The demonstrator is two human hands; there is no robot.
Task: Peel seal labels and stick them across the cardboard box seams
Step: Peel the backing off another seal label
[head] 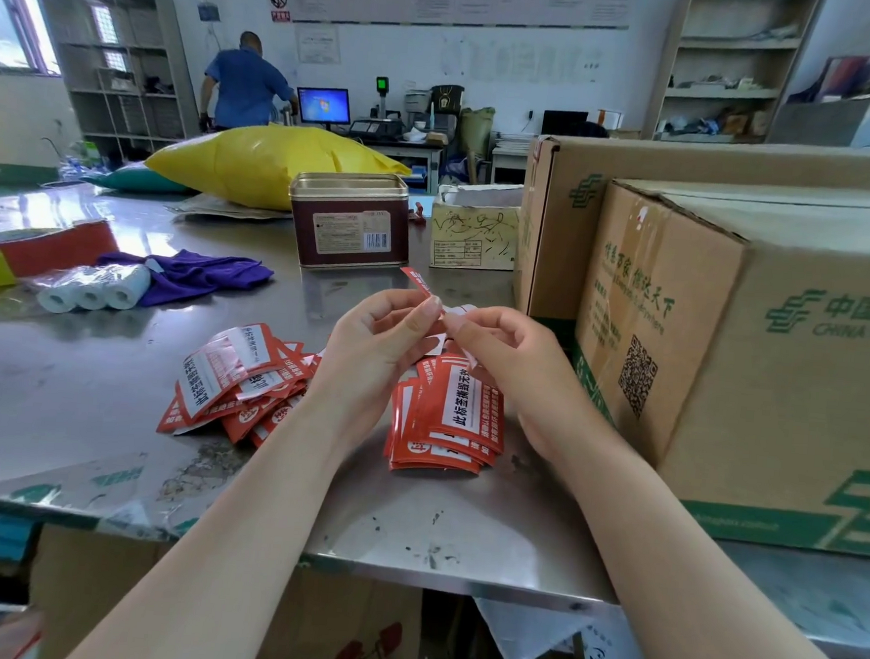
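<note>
Two hands meet above a steel worktable (83, 397), working one red seal label (418, 279) free of its white backing (457, 313). From the head camera, the left hand (380, 346) pinches the label between thumb and forefinger, its red end sticking up past the fingertips, while the right hand (503, 354) has its fingers curled in on the pale backing strip; the exact line where label and liner part is hidden behind the fingers. Beneath the hands lies a stack of labels (447, 412), with a looser heap of labels (233, 382) just to its left. The nearer cardboard box (761, 352) stands at the right edge of the table, close to the right hand, a second box (691, 167) behind it; the top seam of the nearer box is only partly in view.

Done well, the peel likely wants a slow, low pull with the liner folded back on itself, fingertips kept to one corner of the adhesive so it stays clean, and the label held flat before it is laid squarely across the seam.

Farther off sit a tin (350, 220), a purple cloth (195, 274) and paper rolls (96, 290).
</note>
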